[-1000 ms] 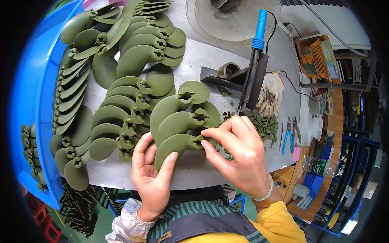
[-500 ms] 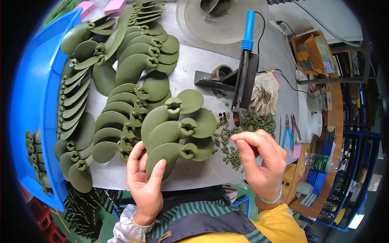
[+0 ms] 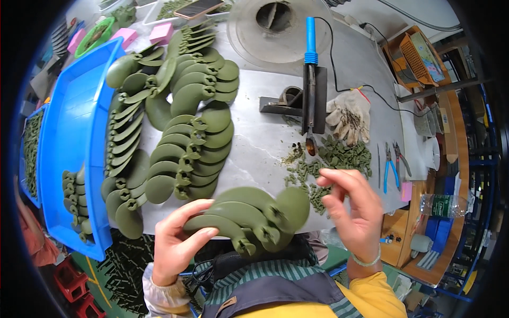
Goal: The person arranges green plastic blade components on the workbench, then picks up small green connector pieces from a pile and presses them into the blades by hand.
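Note:
Near the table's front edge my left hand (image 3: 180,238) grips a small stack of dark green plastic propellers (image 3: 238,212) by their blades, thumb on top. The stack is tilted, its slotted hubs turned to the right and toward me. To its right hovers my right hand (image 3: 352,212), thumb and forefinger apart, touching nothing; its other fingers are partly hidden. Just beyond it lies a pile of small green plastic scraps (image 3: 344,156). More propellers (image 3: 193,159) overlap in rows on the table, left of centre.
A blue-handled soldering iron (image 3: 311,50) rests on a metal stand (image 3: 281,105). Beside it are a stained glove (image 3: 350,116), pliers (image 3: 391,167) and a power cord. At the left stands a blue tray (image 3: 74,132) with several propellers. A round grey base (image 3: 249,40) is behind.
My left hand has brought the propeller stack down toward me, away from the rows, and tilted it. My right hand stays raised, with thumb and forefinger apart. The view has shifted left.

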`<state>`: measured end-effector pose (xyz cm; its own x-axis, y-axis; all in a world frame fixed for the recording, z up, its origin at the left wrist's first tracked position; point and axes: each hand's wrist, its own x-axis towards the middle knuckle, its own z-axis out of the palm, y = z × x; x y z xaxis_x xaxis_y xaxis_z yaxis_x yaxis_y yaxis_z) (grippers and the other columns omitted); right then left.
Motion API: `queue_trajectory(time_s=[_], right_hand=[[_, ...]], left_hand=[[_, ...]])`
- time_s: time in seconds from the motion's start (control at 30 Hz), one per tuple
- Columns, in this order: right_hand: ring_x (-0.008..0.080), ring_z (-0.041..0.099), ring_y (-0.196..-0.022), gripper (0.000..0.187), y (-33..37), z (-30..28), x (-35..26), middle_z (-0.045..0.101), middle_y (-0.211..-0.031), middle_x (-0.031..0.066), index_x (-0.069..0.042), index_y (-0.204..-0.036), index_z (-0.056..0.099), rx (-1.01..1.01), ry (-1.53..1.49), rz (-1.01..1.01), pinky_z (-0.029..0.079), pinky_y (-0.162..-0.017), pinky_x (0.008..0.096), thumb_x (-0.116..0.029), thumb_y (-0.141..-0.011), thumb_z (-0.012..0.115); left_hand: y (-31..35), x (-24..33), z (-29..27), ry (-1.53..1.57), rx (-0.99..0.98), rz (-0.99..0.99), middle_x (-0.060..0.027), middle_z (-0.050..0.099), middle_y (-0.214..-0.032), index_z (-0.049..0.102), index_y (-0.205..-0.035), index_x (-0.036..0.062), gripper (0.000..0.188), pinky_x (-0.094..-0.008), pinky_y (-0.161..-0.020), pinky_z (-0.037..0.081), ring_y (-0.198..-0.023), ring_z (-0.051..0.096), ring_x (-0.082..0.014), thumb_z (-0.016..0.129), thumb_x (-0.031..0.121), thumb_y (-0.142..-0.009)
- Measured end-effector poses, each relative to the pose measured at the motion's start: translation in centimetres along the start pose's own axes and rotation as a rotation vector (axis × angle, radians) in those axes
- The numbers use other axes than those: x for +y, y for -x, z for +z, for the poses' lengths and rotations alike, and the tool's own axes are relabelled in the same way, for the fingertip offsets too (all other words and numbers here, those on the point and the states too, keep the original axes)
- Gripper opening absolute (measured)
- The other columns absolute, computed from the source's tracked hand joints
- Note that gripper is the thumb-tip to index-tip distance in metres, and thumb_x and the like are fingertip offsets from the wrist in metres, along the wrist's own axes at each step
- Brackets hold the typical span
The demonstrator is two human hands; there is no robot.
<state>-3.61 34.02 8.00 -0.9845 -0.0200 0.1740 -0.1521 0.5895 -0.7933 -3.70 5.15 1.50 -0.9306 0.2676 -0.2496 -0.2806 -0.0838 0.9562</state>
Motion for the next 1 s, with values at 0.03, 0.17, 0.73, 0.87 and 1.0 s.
queue_trajectory(time_s=[0.03,0.17,0.73,0.87,1.0], right_hand=[[0.0112,0.049,-0.067,0.041,-0.5,0.3,-0.1,0.065,-0.101,0.0090,0.002,-0.124,0.062,-0.114,-0.048,-0.008,0.046,-0.062,0.0253,-0.004,-0.085,0.073],[0.0056,0.039,-0.052,0.035,-2.2,2.3,0.3,0.061,-0.074,0.0006,0.001,-0.107,0.068,-0.672,-0.231,0.242,0.034,-0.051,0.0233,-0.016,-0.080,0.082],[0.0026,0.048,-0.053,0.028,1.7,9.0,3.0,0.066,-0.081,-0.0008,0.000,-0.104,0.066,-0.757,-0.923,0.832,0.039,-0.047,0.0194,-0.027,-0.102,0.058],[0.0070,0.048,-0.048,0.028,4.9,12.6,2.1,0.067,-0.082,0.0037,-0.003,-0.099,0.062,-0.738,-1.121,0.973,0.041,-0.046,0.0206,-0.030,-0.103,0.055],[0.0173,0.068,-0.067,0.031,4.1,14.6,0.5,0.069,-0.098,0.0111,-0.001,-0.111,0.054,-0.614,-1.147,1.017,0.058,-0.064,0.0292,-0.031,-0.103,0.053]], left_hand=[[-0.6,0.9,-0.1,-0.073,-0.101,0.006,-0.0114,0.071,-0.108,0.060,-0.127,-0.0048,0.044,-0.0260,-0.083,0.054,-0.096,0.067,-0.0135,0.071,-0.005,-0.085],[-2.6,2.5,1.3,-0.199,-0.295,-0.047,-0.0068,0.070,-0.101,0.063,-0.119,-0.0024,0.037,-0.0238,-0.077,0.054,-0.090,0.065,-0.0096,0.075,0.000,-0.084],[0.5,2.9,-4.2,-0.233,0.250,0.198,-0.0115,0.065,-0.118,0.054,-0.130,-0.0006,0.032,-0.0307,-0.092,0.051,-0.103,0.065,-0.0177,0.056,0.004,-0.098],[2.8,2.5,-7.5,-0.245,0.375,0.094,-0.0101,0.066,-0.114,0.056,-0.127,-0.0011,0.029,-0.0292,-0.091,0.051,-0.101,0.064,-0.0159,0.058,0.002,-0.098],[3.6,1.7,-7.9,-0.268,0.390,0.091,-0.0095,0.067,-0.113,0.058,-0.124,-0.0012,0.027,-0.0286,-0.092,0.050,-0.102,0.064,-0.0154,0.059,0.003,-0.097]])
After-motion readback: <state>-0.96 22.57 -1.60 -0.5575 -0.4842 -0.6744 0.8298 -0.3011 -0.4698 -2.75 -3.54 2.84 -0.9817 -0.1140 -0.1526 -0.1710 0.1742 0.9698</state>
